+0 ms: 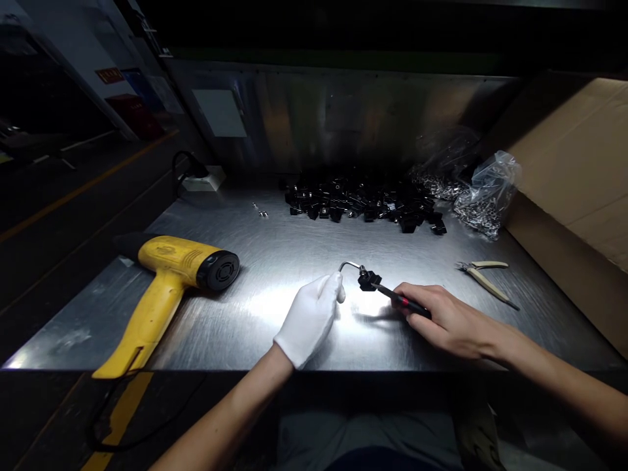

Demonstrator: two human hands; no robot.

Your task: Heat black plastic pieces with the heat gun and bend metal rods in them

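My left hand (310, 319), in a white glove, pinches a bent metal rod (349, 265) above the steel bench top (235, 340). A small black plastic part (369, 281) sits at the rod's end. My bare right hand (441, 320) grips a slim black tool with a red band (411, 304), whose tip meets that black part. The part hides the exact contact point. Both hands are close together, near the bench's front edge.
A yellow heat gun (169, 275) lies at the left. Behind my hands is a heap of black parts (360, 203), with plastic bags of metal pieces (485, 206) beside it. Pliers (485, 278) lie at the right, next to a cardboard box (569, 170).
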